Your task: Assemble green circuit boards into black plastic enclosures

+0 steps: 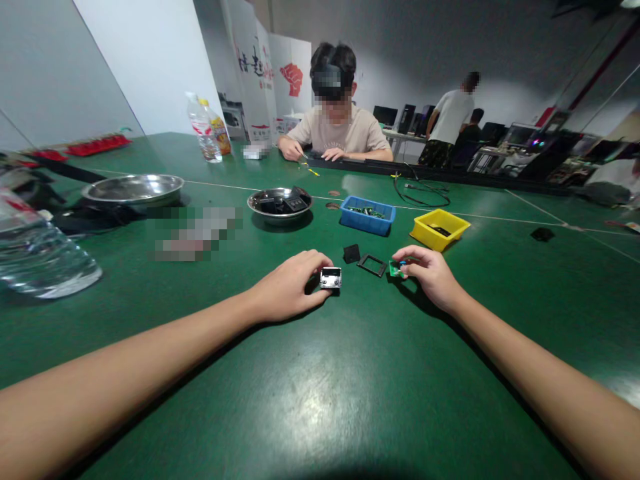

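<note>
My left hand grips a small white-and-black housing between thumb and fingers, low over the green table. In my right hand a small green circuit board is pinched between thumb and fingertips; a bit of blue shows on it. Between the two hands lie a black rectangular frame and a flat black square piece, both apart from my fingers. Part of the circuit board is hidden by my right fingers.
Beyond my hands stand a blue bin with circuit boards, a yellow bin with dark parts, and a metal bowl of black parts. Another metal dish and bottles are leftward. A person sits opposite; a black cable lies farther back.
</note>
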The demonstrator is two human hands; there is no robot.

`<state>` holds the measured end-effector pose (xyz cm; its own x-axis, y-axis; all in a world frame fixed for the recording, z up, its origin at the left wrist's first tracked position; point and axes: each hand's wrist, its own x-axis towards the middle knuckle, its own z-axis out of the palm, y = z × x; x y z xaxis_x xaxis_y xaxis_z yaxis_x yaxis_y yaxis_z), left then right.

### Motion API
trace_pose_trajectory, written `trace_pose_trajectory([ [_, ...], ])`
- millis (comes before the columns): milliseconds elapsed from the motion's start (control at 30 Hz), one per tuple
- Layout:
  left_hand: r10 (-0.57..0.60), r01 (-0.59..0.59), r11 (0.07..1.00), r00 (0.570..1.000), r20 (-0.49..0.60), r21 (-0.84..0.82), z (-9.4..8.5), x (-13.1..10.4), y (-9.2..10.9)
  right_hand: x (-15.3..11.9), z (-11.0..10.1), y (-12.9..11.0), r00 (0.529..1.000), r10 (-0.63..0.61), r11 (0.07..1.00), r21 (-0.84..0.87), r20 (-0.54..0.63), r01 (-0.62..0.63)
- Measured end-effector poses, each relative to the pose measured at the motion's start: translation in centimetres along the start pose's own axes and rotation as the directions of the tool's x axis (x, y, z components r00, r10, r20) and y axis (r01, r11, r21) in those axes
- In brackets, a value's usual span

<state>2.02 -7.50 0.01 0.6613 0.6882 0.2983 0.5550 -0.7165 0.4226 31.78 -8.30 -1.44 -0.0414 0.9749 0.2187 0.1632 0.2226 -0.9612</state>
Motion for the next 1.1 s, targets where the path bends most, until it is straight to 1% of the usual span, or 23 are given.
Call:
trace_pose_trajectory([
  [167, 0.003, -0.003, 1.000, 1.000, -0.001, 0.000, 0.02, -0.03, 0.00, -0.13, 0.19, -0.28, 1.000, 0.006, 0.999, -0.036, -0.014, -0.006],
  [300, 0.002, -0.002, 1.000, 1.000, -0.002, 0.000, 0.00, -0.04, 0.05, -0.04, 0.13, -0.21, 0.999, 0.023, 0.999, -0.028, -0.032, -0.024],
  [433, 0.000, 0.000, 1.000, 1.000, -0.004, -0.001, -0.01, -0.03, 0.07, 0.18, -0.05, 0.29, 0.999, 0.040, 0.996, 0.081, -0.034, -0.037],
  [567, -0.002, 0.002, 1.000, 1.000, -0.003, 0.009, 0.02, -0.03, 0.03, 0.26, 0.05, 0.45, 0.995, 0.094, 0.971, 0.222, -0.027, -0.086],
  [667, 0.001, -0.001, 1.000, 1.000, 0.000, 0.012, 0.02, -0.04, -0.03, 0.30, 0.14, 0.37, 0.992, 0.120, 0.955, 0.277, -0.033, -0.107],
  [867, 0.006, -0.006, 1.000, 1.000, -0.002, 0.012, 0.01, -0.01, -0.04, 0.36, 0.01, 0.38, 0.992, 0.125, 0.952, 0.283, -0.020, -0.114],
  [1000, 0.006, -0.006, 1.000, 1.000, -0.006, 0.012, 0.01, 0.00, -0.02, 0.35, -0.07, 0.55, 0.994, 0.110, 0.958, 0.266, 0.003, -0.107],
  [1100, 0.011, -0.011, 1.000, 1.000, -0.010, 0.014, 0.03, -0.02, -0.06, 0.32, 0.00, 0.61, 0.994, 0.109, 0.964, 0.245, 0.000, -0.106],
])
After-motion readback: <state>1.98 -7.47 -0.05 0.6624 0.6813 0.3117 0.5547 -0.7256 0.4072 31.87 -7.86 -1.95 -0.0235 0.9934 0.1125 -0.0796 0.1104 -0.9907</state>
